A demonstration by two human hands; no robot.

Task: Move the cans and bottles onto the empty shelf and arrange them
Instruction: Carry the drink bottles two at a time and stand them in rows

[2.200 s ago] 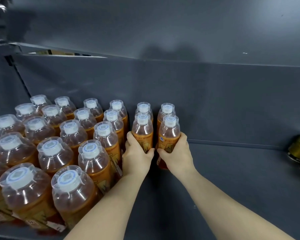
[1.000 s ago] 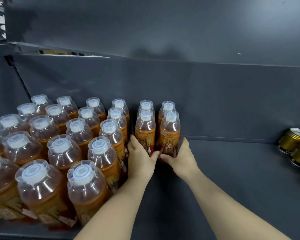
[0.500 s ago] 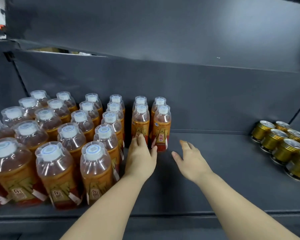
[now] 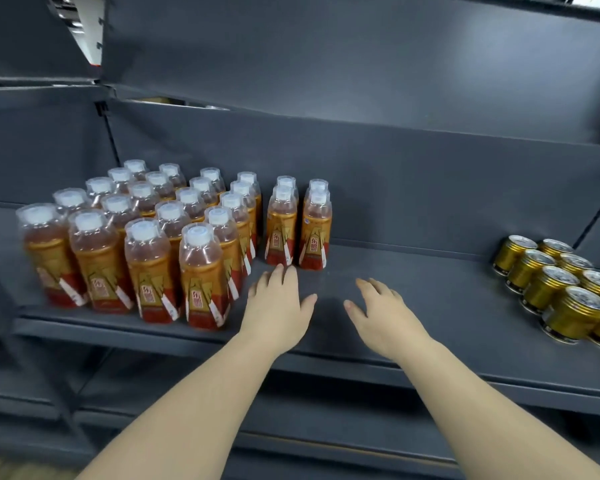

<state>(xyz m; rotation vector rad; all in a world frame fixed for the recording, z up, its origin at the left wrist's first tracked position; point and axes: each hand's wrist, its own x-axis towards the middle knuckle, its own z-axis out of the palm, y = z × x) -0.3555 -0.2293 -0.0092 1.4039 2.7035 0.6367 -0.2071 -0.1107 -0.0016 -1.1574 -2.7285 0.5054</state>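
Both hands empty: left hand (image 4: 278, 308) flat, fingers spread, tips just short of front tea bottle (image 4: 280, 227); right hand (image 4: 381, 315) open, palm down, over bare shelf (image 4: 430, 299). Tea bottles stand upright on shelf left, gold cans (image 4: 555, 289) far right. Risk: careless knock w/ left fingertips tips tall narrow btl into neighbours, domino thru packed rows.

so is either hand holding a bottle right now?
No, the left hand and right hand are both open and empty over the shelf, just short of the nearest bottles.
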